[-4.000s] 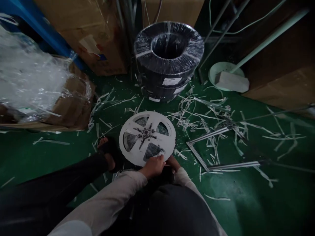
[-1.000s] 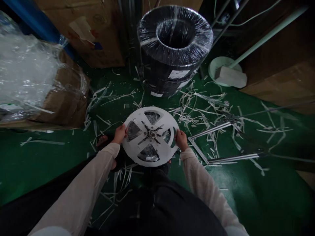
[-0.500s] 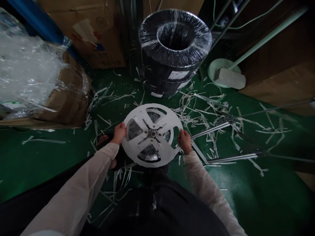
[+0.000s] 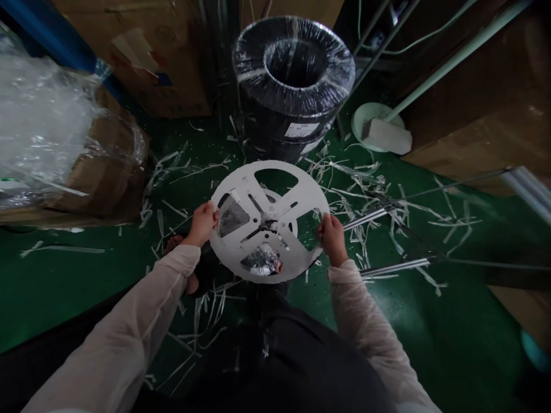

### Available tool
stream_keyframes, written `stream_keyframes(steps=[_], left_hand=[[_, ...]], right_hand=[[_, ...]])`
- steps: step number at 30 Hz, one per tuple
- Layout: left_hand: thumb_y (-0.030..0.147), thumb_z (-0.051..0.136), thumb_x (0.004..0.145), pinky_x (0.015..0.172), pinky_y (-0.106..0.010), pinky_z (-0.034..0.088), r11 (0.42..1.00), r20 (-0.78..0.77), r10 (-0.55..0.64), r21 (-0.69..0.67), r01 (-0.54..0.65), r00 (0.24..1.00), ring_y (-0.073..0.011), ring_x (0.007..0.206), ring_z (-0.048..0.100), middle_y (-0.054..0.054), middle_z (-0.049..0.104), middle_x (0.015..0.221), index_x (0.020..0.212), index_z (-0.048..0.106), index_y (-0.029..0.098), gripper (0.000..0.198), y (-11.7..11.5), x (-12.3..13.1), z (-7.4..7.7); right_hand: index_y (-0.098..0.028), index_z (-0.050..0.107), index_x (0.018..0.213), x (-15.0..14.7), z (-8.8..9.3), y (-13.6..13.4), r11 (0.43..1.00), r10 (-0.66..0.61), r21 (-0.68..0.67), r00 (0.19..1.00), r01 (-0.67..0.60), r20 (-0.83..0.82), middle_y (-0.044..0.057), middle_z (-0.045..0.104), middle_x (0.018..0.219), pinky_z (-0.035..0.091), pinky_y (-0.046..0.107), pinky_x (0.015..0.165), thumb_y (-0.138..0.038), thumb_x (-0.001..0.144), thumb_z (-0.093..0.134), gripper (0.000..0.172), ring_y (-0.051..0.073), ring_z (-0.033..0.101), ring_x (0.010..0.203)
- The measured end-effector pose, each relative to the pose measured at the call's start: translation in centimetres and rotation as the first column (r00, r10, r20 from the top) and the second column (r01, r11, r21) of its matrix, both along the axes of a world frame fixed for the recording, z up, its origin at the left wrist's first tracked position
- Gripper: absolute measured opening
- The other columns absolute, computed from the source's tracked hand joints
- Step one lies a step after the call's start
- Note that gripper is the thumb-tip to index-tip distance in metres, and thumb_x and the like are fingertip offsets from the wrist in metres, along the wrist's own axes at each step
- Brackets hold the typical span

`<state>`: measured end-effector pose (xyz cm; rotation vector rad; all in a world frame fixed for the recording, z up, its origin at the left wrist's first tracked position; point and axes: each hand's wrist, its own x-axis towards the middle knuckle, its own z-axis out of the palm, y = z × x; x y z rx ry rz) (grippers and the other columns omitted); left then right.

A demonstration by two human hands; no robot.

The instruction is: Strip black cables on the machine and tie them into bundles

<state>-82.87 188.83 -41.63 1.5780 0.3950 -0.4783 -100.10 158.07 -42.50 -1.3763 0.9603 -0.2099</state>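
My left hand (image 4: 202, 225) is closed on the left rim of a white reel flange (image 4: 301, 198), a flat disc with large cutouts and slots. On the opposite side, my right hand (image 4: 333, 238) grips its rim beside a cutout. The flange is held raised and slightly tilted above a dark spindle (image 4: 267, 225) with arms, which shows partly through its middle. Shiny plastic-wrapped material (image 4: 232, 218) is visible through the left and lower cutouts; most of what lies beneath is hidden.
Black film-wrapped coils (image 4: 297, 106) stand stacked ahead. A carton with clear plastic (image 4: 112, 149) is at left. Metal bars (image 4: 396, 267) extend on the right, near a pale round base with a block (image 4: 390, 136). Strap scraps (image 4: 344, 172) litter the green floor.
Both hands have lifted the flange up off the spindle's centre, so the hub that showed through its middle now sits below it. The view has shifted slightly to the right.
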Motion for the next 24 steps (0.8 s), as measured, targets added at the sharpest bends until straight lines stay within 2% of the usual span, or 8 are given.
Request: stream_keyframes(steps=[3,4,6,8,12,15,19,24], left_hand=[[0.017,0.052,0.079,0.036,-0.019,0.035,0.999,-0.042,-0.019,-0.043,0.018,0.999,-0.0080,0.035,0.044,0.004,0.051,0.048,0.076,0.055,0.016,0.004,0.7,1.7,2.9],[0.011,0.055,0.074,0.039,-0.020,0.041,0.998,-0.064,-0.032,-0.058,0.029,0.997,-0.0106,0.040,0.052,0.001,0.057,0.052,0.082,0.057,0.016,0.010,1.1,2.4,3.7],[0.003,0.056,0.067,0.050,-0.025,0.050,0.994,-0.111,-0.072,-0.094,0.062,0.991,-0.0168,0.055,0.063,-0.004,0.066,0.063,0.093,0.059,0.014,0.028,2.0,3.8,5.0],[0.002,0.055,0.067,0.061,-0.028,0.054,0.988,-0.139,-0.110,-0.126,0.092,0.984,-0.0199,0.069,0.068,-0.009,0.069,0.070,0.094,0.061,0.011,0.030,2.6,5.4,5.6],[0.013,0.045,0.079,0.067,-0.027,0.054,0.990,-0.134,-0.109,-0.109,0.094,0.985,-0.0191,0.073,0.068,-0.011,0.068,0.071,0.085,0.061,0.009,0.018,1.4,9.1,5.4],[0.025,0.034,0.087,0.063,-0.030,0.054,0.994,-0.159,-0.108,-0.043,0.102,0.981,-0.0214,0.067,0.067,-0.014,0.067,0.067,0.088,0.060,0.006,0.033,-1.0,12.0,4.5],[0.035,0.026,0.092,0.060,-0.032,0.052,0.992,-0.195,-0.086,0.077,0.102,0.977,-0.0229,0.061,0.065,-0.014,0.064,0.061,0.101,0.056,-0.001,0.047,-3.6,14.7,3.3],[0.060,0.009,0.087,0.055,-0.036,0.048,0.979,-0.204,-0.048,0.186,0.086,0.978,-0.0300,0.071,0.066,-0.019,0.066,0.075,0.117,0.050,0.002,0.077,-5.1,17.0,2.6]], right_hand=[[-0.023,0.047,0.075,1.4,2.3,-0.8,0.990,-0.007,0.142,1.000,0.006,0.010,-0.005,0.052,0.054,0.034,0.019,0.034,-0.028,0.080,0.055,0.011,0.008,0.042,0.039],[-0.023,0.049,0.078,2.0,2.9,-1.0,0.976,0.002,0.218,1.000,-0.005,0.013,-0.004,0.057,0.058,0.040,0.020,0.038,-0.020,0.077,0.056,0.007,0.009,0.049,0.042],[-0.022,0.051,0.085,3.3,3.6,-1.3,0.938,0.017,0.344,0.999,-0.029,0.037,0.001,0.065,0.068,0.050,0.022,0.049,-0.008,0.071,0.054,0.020,0.013,0.061,0.057],[-0.019,0.054,0.086,5.0,3.5,-1.5,0.905,0.013,0.423,0.997,-0.042,0.072,0.004,0.068,0.073,0.054,0.023,0.059,-0.003,0.070,0.052,0.022,0.015,0.066,0.069],[-0.016,0.056,0.080,9.2,2.1,-2.4,0.906,-0.044,0.422,0.994,0.000,0.096,0.004,0.066,0.067,0.055,0.022,0.059,-0.016,0.082,0.048,0.008,0.014,0.066,0.067],[-0.017,0.054,0.079,12.3,1.2,-3.3,0.906,-0.102,0.418,0.993,0.068,0.059,0.003,0.061,0.057,0.055,0.026,0.057,-0.035,0.091,0.038,0.027,0.017,0.066,0.062],[-0.017,0.053,0.082,15.4,0.9,-4.3,0.926,-0.110,0.355,0.991,0.130,-0.076,0.003,0.056,0.053,0.053,0.030,0.049,-0.057,0.091,0.024,0.050,0.019,0.064,0.056],[-0.017,0.055,0.091,18.0,1.2,-4.9,0.968,-0.134,0.194,0.981,0.159,-0.138,0.001,0.050,0.051,0.052,0.032,0.046,-0.063,0.088,0.009,0.066,0.020,0.063,0.051]])
